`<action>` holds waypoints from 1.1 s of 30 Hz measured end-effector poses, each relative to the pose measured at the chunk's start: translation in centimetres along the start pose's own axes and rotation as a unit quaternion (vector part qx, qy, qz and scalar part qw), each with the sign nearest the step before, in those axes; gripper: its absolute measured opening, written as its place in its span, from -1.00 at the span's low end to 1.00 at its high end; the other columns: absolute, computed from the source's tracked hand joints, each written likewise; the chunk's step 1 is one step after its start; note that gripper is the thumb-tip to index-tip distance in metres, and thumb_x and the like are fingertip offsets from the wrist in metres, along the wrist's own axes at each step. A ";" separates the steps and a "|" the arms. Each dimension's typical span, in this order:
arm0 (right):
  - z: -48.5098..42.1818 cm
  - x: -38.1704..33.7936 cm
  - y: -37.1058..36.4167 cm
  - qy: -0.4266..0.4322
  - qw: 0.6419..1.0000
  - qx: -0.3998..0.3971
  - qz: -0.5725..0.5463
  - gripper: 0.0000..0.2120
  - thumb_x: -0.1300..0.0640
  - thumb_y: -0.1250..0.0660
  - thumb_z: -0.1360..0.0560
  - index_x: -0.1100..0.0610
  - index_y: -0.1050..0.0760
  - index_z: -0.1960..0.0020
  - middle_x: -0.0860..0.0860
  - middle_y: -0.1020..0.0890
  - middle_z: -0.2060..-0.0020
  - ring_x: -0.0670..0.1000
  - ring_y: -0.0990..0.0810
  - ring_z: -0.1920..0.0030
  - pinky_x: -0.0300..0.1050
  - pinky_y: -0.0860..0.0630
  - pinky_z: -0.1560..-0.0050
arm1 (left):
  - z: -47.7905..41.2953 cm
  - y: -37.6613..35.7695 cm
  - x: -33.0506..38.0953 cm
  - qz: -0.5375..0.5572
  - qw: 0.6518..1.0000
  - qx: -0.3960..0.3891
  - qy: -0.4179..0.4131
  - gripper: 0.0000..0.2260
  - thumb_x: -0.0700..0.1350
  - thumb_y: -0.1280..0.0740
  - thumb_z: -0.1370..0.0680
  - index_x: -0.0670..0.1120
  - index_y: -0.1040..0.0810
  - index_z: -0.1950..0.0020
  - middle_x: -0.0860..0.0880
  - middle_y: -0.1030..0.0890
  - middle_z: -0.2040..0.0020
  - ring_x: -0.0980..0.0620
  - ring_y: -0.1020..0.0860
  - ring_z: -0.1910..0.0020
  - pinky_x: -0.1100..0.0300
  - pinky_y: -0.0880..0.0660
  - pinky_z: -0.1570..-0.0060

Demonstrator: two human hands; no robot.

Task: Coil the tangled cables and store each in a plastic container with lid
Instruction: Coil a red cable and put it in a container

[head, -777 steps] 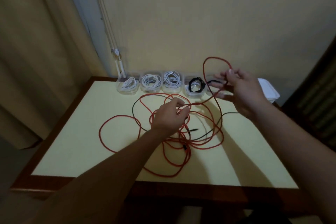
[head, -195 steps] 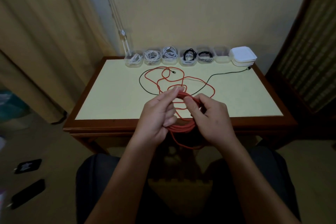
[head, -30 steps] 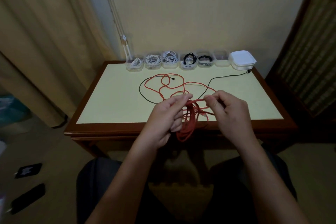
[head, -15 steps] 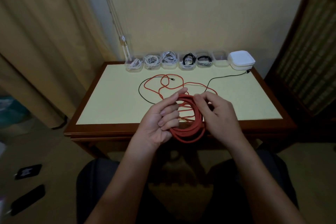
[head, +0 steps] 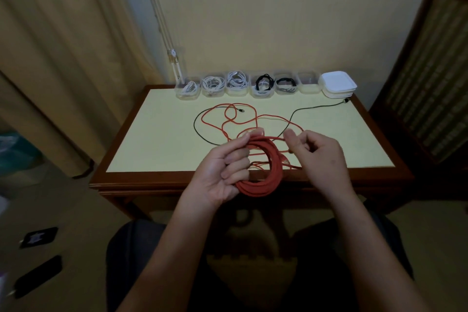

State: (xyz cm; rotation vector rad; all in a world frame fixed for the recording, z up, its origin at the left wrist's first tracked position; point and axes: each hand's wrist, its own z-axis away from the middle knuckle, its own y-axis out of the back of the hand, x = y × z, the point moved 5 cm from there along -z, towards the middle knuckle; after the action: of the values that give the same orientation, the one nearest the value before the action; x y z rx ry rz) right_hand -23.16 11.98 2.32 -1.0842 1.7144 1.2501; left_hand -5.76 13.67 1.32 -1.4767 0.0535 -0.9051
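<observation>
A thick coil of red cable (head: 268,175) hangs over the table's front edge, gripped by my left hand (head: 222,172) with fingers curled through the loops. My right hand (head: 319,157) pinches a strand of the same red cable just right of the coil. The loose rest of the red cable (head: 235,119) lies in loops on the table, crossed by a thin black cable (head: 298,114). Along the back edge stand several clear plastic containers (head: 236,83) with coiled cables inside, plus an empty container (head: 308,82). A stack of white lids (head: 338,83) sits at the back right.
The yellow-topped wooden table (head: 157,144) stands against the wall. A curtain hangs at the left and a wooden chair (head: 430,78) stands at the right. Two dark flat objects (head: 38,235) lie on the floor at the left.
My right hand has drawn away from the coil to the right, pinching a strand. The coil in my left hand has grown since a second ago; less red cable lies loose.
</observation>
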 end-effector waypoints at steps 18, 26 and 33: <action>0.3 5.0 0.5 -0.083 0.992 -0.094 0.008 -0.85 0.06 -0.32 -0.62 0.11 -0.60 0.04 0.03 -0.63 0.39 -0.10 -0.63 0.37 -0.37 -0.50 0.23 | 3.7 4.1 8.5 0.163 0.974 0.028 -0.154 -0.76 -0.16 -0.30 -0.63 -0.23 -0.57 -0.25 0.04 -0.30 0.56 0.19 -0.12 0.61 0.31 -0.15 0.69; 0.1 7.2 1.2 -0.134 0.990 0.019 0.034 -0.79 0.03 -0.24 -0.67 0.05 -0.61 0.02 -0.06 -0.55 0.31 -0.08 -0.45 0.28 -0.20 -0.32 0.35 | 3.9 4.9 8.8 0.235 0.938 0.083 -0.242 -0.76 -0.15 -0.29 -0.64 -0.29 -0.58 -0.20 0.05 -0.27 0.55 0.12 -0.17 0.68 0.26 -0.17 0.71; 0.5 5.9 -0.1 -0.031 0.962 -0.045 0.266 -0.78 0.00 -0.28 -0.64 -0.01 -0.59 0.15 -0.08 -0.63 0.22 -0.06 -0.57 0.17 -0.19 -0.35 0.25 | 3.8 4.7 7.7 0.198 0.918 0.171 -0.299 -0.73 -0.07 -0.26 -0.65 -0.20 -0.57 -0.25 0.10 -0.24 0.44 0.15 -0.17 0.59 0.29 -0.16 0.63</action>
State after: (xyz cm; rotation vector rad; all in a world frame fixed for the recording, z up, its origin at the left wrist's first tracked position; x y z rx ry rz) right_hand -25.15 11.28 -3.18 -0.6343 1.9881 1.6814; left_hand 3.85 11.80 1.66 -1.2898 -0.2412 -0.1013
